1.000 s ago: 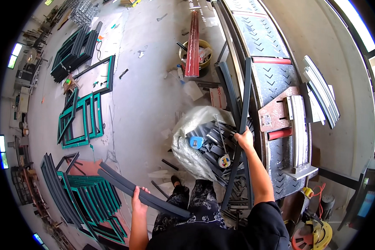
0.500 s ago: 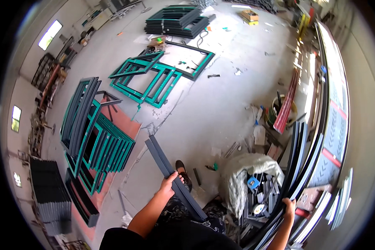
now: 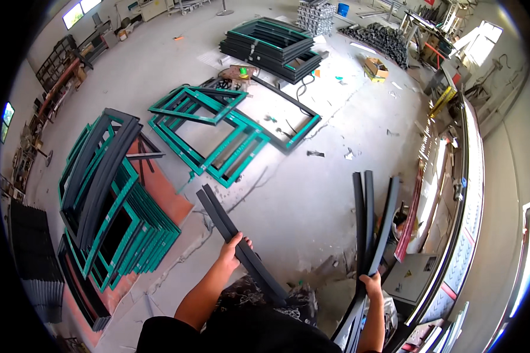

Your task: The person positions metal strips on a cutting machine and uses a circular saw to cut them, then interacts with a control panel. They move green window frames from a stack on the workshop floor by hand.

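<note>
My left hand (image 3: 232,252) is closed around a short pair of dark grey frame profiles (image 3: 260,274), which slant from the floor's middle back toward my lap. On the right, my right hand (image 3: 371,285) grips a bundle of longer dark grey profiles (image 3: 368,223). Their far ends fan apart above the floor, while the near ends run down past my right forearm and out of sight. Behind the bundle, a pale sack (image 3: 334,292) is mostly covered by it and my arm.
Green-and-black window frames (image 3: 132,229) lean in a stack at left on reddish sheeting. More green frames (image 3: 218,132) lie ahead, with a dark frame stack (image 3: 271,44) beyond. A red bundle (image 3: 411,217) and a grey metal box (image 3: 411,275) stand along the right wall.
My right hand has brought the long profiles leftward, away from the right wall, and their ends now spread apart. My left hand keeps its hold. The view has tilted up.
</note>
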Available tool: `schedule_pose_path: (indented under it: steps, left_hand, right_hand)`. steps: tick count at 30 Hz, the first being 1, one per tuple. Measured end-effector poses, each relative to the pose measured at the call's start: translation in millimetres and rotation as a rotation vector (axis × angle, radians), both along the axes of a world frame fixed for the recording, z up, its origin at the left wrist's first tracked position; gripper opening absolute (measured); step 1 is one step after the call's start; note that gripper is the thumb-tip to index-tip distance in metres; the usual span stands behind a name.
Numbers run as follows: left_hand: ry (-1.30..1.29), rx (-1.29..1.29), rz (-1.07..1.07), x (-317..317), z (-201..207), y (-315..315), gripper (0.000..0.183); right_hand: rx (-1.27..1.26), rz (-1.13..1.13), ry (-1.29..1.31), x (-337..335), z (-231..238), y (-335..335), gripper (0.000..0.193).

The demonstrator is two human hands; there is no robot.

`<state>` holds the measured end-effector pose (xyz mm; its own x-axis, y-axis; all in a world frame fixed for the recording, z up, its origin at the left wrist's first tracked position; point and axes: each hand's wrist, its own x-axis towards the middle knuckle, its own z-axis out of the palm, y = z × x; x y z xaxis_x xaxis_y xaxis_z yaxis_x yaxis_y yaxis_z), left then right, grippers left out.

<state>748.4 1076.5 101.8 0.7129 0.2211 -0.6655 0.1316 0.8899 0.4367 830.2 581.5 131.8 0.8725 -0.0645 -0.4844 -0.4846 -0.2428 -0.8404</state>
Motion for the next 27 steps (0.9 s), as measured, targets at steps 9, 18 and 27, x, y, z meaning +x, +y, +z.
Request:
schedule_pose_path:
  steps: [9,18,27]
  left_hand:
    - [0.001,0.059,0.231,145,20,153,0.025]
    - [0.014,-0.064,0.503,313,-25,261,0.021]
    - [0.134,-0.017,0.551,417,-7,299,0.023]
  right_hand:
    - [-0.190,0.252,-0.061,201,-74,182,0.051]
    - [-0.370,0.622,0.137,501,-93,387,0.050]
    - [-0.511,0.838,-0.016,689,-144,533,0.051]
